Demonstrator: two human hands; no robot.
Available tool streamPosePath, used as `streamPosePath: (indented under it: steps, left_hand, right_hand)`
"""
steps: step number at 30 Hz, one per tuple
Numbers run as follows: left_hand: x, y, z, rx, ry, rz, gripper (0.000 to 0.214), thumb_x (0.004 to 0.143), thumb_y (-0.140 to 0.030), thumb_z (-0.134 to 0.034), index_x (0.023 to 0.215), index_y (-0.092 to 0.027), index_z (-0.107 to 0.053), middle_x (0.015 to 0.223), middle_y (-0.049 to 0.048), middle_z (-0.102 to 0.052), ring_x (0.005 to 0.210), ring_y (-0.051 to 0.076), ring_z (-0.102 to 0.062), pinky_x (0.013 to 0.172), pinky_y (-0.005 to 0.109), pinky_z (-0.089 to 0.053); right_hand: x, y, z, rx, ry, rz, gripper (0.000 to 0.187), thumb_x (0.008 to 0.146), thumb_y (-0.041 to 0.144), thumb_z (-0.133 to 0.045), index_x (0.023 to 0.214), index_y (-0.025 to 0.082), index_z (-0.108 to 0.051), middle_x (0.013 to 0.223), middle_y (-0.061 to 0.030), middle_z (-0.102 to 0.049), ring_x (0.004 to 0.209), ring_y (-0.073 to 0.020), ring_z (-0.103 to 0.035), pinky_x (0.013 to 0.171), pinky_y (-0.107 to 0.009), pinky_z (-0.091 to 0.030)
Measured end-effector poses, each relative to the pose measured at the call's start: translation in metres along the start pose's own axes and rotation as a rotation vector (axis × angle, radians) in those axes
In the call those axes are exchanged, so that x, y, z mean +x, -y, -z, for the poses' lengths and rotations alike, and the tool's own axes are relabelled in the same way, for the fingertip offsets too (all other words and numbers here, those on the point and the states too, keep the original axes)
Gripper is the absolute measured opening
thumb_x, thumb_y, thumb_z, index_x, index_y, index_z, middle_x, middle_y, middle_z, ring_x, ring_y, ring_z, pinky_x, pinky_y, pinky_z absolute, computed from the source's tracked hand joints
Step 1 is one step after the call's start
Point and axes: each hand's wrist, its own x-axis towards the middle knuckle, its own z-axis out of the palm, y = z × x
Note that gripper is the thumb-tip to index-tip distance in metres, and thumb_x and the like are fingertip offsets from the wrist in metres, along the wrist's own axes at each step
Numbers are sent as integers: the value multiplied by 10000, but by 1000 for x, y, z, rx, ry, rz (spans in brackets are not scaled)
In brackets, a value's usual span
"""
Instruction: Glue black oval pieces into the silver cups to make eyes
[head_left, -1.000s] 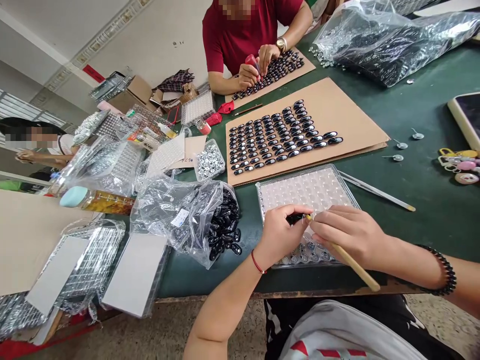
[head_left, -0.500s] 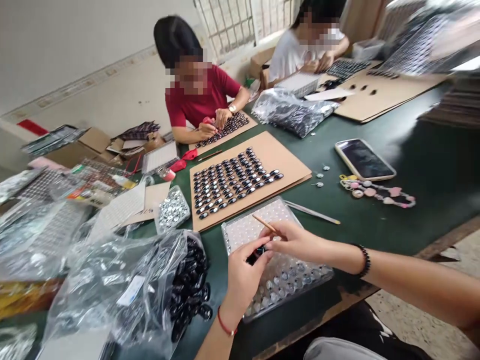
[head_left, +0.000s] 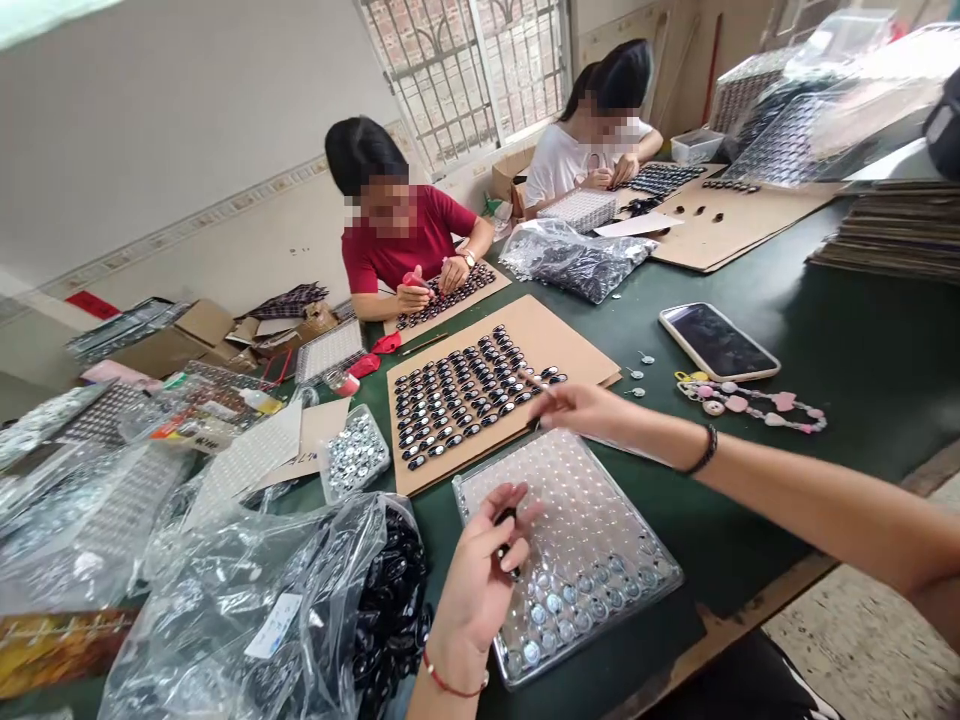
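Observation:
My left hand (head_left: 480, 575) hovers over a clear plastic blister tray (head_left: 592, 530) and pinches a small black oval piece (head_left: 508, 520) between thumb and fingers. My right hand (head_left: 589, 408) reaches forward to the near edge of a cardboard sheet (head_left: 559, 345) covered with rows of black oval pieces (head_left: 465, 390). Its fingers are closed on a thin wooden stick (head_left: 534, 382) whose tip points at the rows. The tray's near rows hold small round clear pieces.
A plastic bag of black pieces (head_left: 390, 600) lies left of the tray. A small tub of clear beads (head_left: 352, 455), a phone (head_left: 716, 340) and a pink keychain (head_left: 750, 400) sit on the green table. Two other people (head_left: 405, 240) work at cardboard sheets further along.
The camera has tilted up and turned. My right hand has moved with the stick from the tray forward to the cardboard sheet. My left hand has stayed over the tray with the black piece.

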Motion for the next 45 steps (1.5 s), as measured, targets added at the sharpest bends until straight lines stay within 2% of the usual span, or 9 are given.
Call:
streamPosePath:
  steps: [3, 7, 13, 20, 29, 33, 35, 40, 45]
  left_hand:
    - [-1, 0, 1, -2, 75, 37, 355, 689, -39, -582, 1025, -150, -577, 1199, 145, -498, 985, 193, -558, 388, 92, -299]
    - [-3, 1, 2, 37, 57, 26, 332, 746, -147, -579, 1075, -156, -537, 1104, 144, -552, 628, 68, -587, 334, 102, -201]
    - [2, 2, 8, 44, 98, -20, 181, 809, -330, -503, 884, -166, -508, 783, 38, -586, 400, 16, -412, 338, 139, -117]
    - [4, 0, 11, -97, 110, 20, 94, 799, -241, -489, 856, -167, -483, 514, -80, -268, 360, 10, -173, 337, 138, -94]
    - [3, -3, 11, 92, 62, -114, 145, 793, -307, -524, 854, -189, -467, 551, -57, -427, 369, 12, -238, 355, 130, -148]
    - [10, -2, 18, 102, 78, -133, 206, 783, -357, -529, 773, -151, -520, 434, -95, -235, 347, 16, -167, 344, 135, -135]
    - [11, -1, 18, 124, 63, -135, 208, 746, -345, -579, 734, -144, -524, 455, -95, -243, 351, 7, -174, 340, 130, -119]
    - [10, 2, 14, 191, 43, -161, 214, 682, -331, -639, 743, -150, -542, 523, -66, -397, 364, -6, -247, 340, 126, -132]
    - [10, 6, 13, 196, 83, -196, 209, 697, -332, -619, 784, -148, -573, 548, -51, -438, 368, -4, -259, 346, 137, -139]
  right_hand:
    - [46, -45, 6, -18, 41, -157, 105, 800, 124, -559, 853, 150, -646, 726, 14, -636, 622, -120, -586, 524, -172, -460]
    - [83, -95, -4, -121, 68, -316, 131, 754, 120, -538, 791, 131, -663, 739, -36, -633, 636, -158, -563, 529, -223, -407]
    - [80, -130, -16, -222, 170, -335, 160, 754, 168, -522, 790, 141, -676, 742, -60, -619, 643, -185, -544, 516, -248, -360]
    - [71, -136, -18, -234, 187, -258, 159, 788, 196, -527, 809, 159, -680, 913, -64, -601, 795, -205, -545, 646, -244, -390]
    - [64, -103, -6, -228, 81, -250, 260, 829, 279, -517, 759, 72, -658, 750, -69, -602, 722, -176, -546, 614, -217, -355]
    - [45, -49, 10, -87, -140, -213, 409, 892, 387, -389, 834, 64, -632, 694, -40, -563, 660, -122, -520, 569, -205, -322]
    - [22, -12, 13, 127, -137, -143, 448, 928, 399, -316, 784, 88, -604, 585, -12, -512, 537, -90, -472, 517, -208, -315]
    - [-58, 54, 5, 230, 262, 21, 426, 947, 409, -280, 691, 149, -500, 602, -12, -502, 533, -112, -472, 511, -228, -343]
    - [-103, 69, 3, 7, 465, 81, 407, 960, 288, -238, 636, 156, -446, 658, -38, -516, 555, -139, -472, 538, -264, -312]
